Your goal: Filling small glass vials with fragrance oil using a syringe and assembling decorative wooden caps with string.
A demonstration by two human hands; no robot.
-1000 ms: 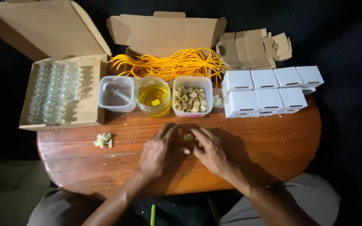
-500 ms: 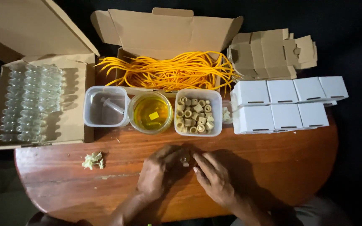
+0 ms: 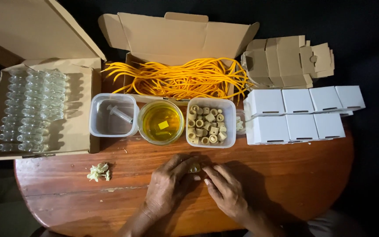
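A: What are the hands doing?

B: The left hand (image 3: 167, 186) and right hand (image 3: 225, 191) meet over the table (image 3: 286, 175); their fingertips pinch a small vial (image 3: 194, 167) between them; best kept low and steady, I judge, with a light grip.

A: And beyond them?

B: Just past the fingers sits a tub of corks (image 3: 210, 122); left of it a yellow bowl (image 3: 160, 123), then a tub with a syringe (image 3: 112, 115); right, white boxes (image 3: 297, 114); farther, orange cords (image 3: 180, 79) in a carton; far left, a carton of vials (image 3: 33, 105).
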